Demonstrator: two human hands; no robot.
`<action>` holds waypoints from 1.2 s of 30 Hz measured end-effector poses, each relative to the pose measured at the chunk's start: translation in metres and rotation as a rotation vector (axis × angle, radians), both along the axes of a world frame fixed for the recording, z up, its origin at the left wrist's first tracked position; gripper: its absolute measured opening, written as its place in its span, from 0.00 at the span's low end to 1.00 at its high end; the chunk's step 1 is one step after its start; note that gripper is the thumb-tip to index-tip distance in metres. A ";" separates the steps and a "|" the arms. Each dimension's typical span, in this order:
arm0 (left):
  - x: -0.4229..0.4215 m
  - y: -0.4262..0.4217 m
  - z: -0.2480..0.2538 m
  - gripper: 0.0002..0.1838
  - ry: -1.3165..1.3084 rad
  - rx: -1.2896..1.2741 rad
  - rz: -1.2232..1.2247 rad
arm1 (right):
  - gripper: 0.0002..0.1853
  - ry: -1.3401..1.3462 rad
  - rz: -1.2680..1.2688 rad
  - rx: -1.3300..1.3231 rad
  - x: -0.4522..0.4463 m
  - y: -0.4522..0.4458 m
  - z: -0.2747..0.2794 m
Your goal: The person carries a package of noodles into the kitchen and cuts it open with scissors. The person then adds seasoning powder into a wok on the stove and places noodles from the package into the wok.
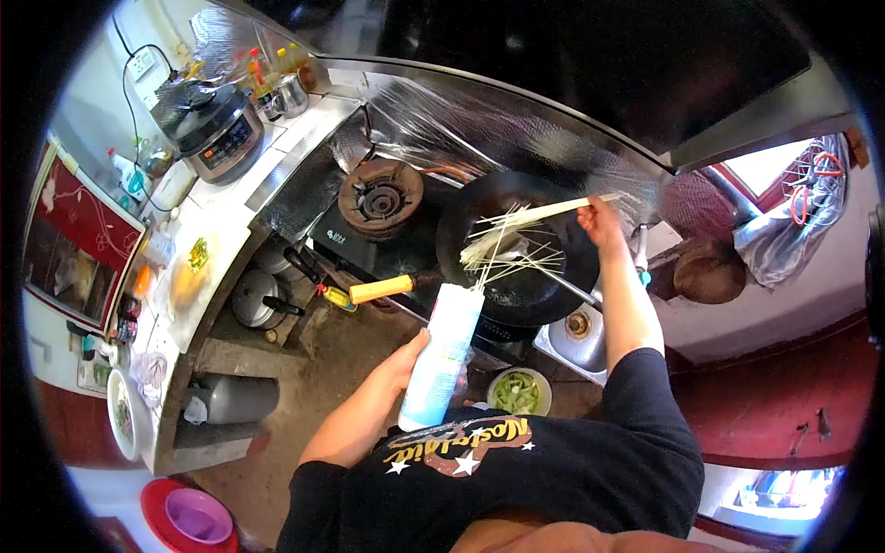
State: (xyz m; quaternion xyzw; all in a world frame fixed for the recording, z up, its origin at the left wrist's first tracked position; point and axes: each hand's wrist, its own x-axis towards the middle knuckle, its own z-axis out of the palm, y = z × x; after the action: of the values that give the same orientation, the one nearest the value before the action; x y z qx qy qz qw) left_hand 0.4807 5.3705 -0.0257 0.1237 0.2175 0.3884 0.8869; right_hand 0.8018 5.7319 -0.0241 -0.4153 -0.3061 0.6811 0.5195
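Observation:
My left hand point(406, 359) is wrapped round a blue and white noodle packet point(441, 359), tilted with its open top toward the stove. Thin dry noodles point(481, 276) stick out of that end. Over the black wok point(470, 207), my right hand point(599, 221) pinches a bundle of dry noodles point(544, 213), held almost level. More loose noodles lie crisscross in the wok. Among them rests the head of a metal ladle point(553, 276), its handle reaching the wok's right rim. A yellow wooden handle point(381, 288) juts out at the wok's left.
A second burner point(381, 198) stands left of the wok. A bowl of cut green vegetables point(519, 393) is close to my body, beside a small metal sink point(576, 336). On the left counter are an electric cooker point(217, 134) and a cutting board with chopped food point(195, 267).

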 end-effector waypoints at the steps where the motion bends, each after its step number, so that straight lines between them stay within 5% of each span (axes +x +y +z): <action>1: -0.001 0.000 -0.003 0.47 -0.012 0.017 -0.003 | 0.07 -0.035 -0.059 -0.036 -0.008 -0.003 -0.008; 10: -0.006 0.000 -0.004 0.44 -0.173 0.005 -0.056 | 0.09 -0.050 -0.131 -0.148 -0.042 -0.008 -0.034; 13: -0.005 -0.001 -0.001 0.46 -0.100 -0.009 -0.048 | 0.17 -0.176 0.139 -0.240 -0.045 -0.017 -0.033; 15: -0.006 -0.001 -0.001 0.48 -0.019 -0.011 -0.029 | 0.28 -0.878 0.231 -0.227 -0.052 -0.037 -0.008; 17: -0.007 0.002 -0.004 0.48 -0.064 -0.005 -0.043 | 0.26 -1.298 0.371 -0.064 -0.054 -0.036 0.009; 21: -0.005 0.006 0.000 0.47 -0.031 -0.041 -0.029 | 0.20 -0.537 0.295 0.231 -0.083 -0.066 0.065; 26: -0.002 0.012 -0.001 0.47 -0.052 -0.003 -0.080 | 0.23 -0.631 0.606 0.376 -0.103 -0.095 0.096; 31: -0.004 0.016 -0.003 0.47 -0.071 0.048 -0.091 | 0.19 -0.299 0.445 0.108 -0.095 -0.116 0.082; 36: -0.004 0.020 -0.002 0.47 -0.106 0.127 -0.091 | 0.11 -0.243 0.813 -0.018 -0.115 -0.187 0.063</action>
State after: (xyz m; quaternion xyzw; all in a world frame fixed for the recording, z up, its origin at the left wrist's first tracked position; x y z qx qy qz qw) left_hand 0.4768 5.3910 -0.0274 0.1688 0.1395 0.3667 0.9042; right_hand 0.6864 5.5450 0.0392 -0.3426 -0.4980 0.7793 0.1653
